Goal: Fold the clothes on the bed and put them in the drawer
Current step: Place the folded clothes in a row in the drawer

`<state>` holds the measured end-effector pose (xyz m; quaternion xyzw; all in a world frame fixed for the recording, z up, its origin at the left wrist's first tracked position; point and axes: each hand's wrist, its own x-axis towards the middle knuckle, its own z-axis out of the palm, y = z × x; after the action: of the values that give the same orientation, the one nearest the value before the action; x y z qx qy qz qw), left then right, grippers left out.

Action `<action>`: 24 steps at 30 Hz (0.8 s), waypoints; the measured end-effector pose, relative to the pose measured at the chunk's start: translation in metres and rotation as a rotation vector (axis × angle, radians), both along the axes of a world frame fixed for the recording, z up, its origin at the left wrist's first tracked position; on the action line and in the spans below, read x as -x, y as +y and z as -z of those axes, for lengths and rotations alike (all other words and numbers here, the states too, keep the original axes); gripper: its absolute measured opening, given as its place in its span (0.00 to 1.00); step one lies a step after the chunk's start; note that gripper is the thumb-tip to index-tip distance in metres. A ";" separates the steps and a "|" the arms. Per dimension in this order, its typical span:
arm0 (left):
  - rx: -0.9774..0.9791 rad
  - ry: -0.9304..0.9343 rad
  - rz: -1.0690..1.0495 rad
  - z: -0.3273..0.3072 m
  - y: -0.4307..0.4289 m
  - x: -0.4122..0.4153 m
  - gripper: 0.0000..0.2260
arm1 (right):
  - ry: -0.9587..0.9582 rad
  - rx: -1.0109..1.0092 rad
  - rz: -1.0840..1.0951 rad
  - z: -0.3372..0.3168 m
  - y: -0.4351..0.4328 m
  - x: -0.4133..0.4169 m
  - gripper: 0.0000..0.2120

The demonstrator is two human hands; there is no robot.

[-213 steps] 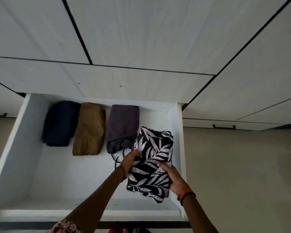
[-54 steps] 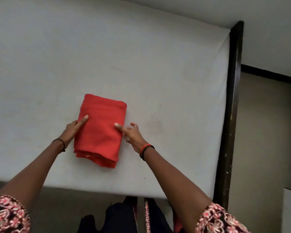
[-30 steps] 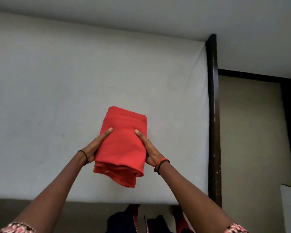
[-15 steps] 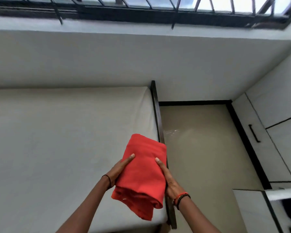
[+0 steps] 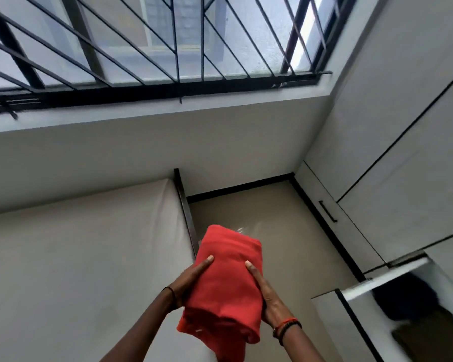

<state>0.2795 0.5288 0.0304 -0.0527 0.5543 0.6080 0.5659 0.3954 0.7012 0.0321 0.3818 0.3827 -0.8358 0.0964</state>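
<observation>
A folded red cloth point(image 5: 226, 286) is held up in front of me between both hands, over the right edge of the bed point(image 5: 84, 257). My left hand point(image 5: 190, 284) grips its left side and my right hand point(image 5: 266, 296) grips its right side, thumbs on top. The open white drawer point(image 5: 382, 279) shows at the lower right, with a dark folded garment point(image 5: 406, 296) and a brown one point(image 5: 434, 338) inside, both blurred.
The bed's dark wooden frame point(image 5: 186, 212) runs along its right side. Beige floor point(image 5: 272, 220) lies between bed and white wardrobe point(image 5: 403, 152). A barred window point(image 5: 141, 43) fills the wall above.
I lifted the red cloth off the bed with both hands and carried it right; the view swung up and right, bringing the window and open drawer into sight.
</observation>
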 end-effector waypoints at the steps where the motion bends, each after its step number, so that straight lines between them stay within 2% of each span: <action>1: -0.006 -0.001 0.020 -0.002 0.005 0.000 0.29 | -0.004 0.004 0.017 -0.002 0.002 -0.003 0.29; 10: -0.007 -0.009 0.218 -0.009 0.042 -0.012 0.27 | 0.010 -0.035 0.221 -0.018 0.011 -0.044 0.39; 12: -0.009 -0.012 0.258 -0.012 0.054 -0.014 0.26 | 0.001 -0.041 0.281 -0.024 0.016 -0.055 0.39; 15: 0.012 -0.019 0.354 -0.014 0.077 -0.019 0.32 | -0.005 -0.046 0.368 -0.036 0.024 -0.073 0.37; 20: 0.049 -0.015 0.467 -0.025 0.125 -0.045 0.27 | -0.018 -0.022 0.481 -0.044 0.046 -0.111 0.25; 24: 0.056 -0.019 0.526 -0.027 0.172 -0.072 0.30 | -0.021 -0.002 0.568 -0.047 0.076 -0.146 0.24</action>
<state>0.3519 0.7004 0.0575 0.0720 0.5603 0.4241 0.7079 0.5414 0.7774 0.0790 0.4824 0.2602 -0.8249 -0.1382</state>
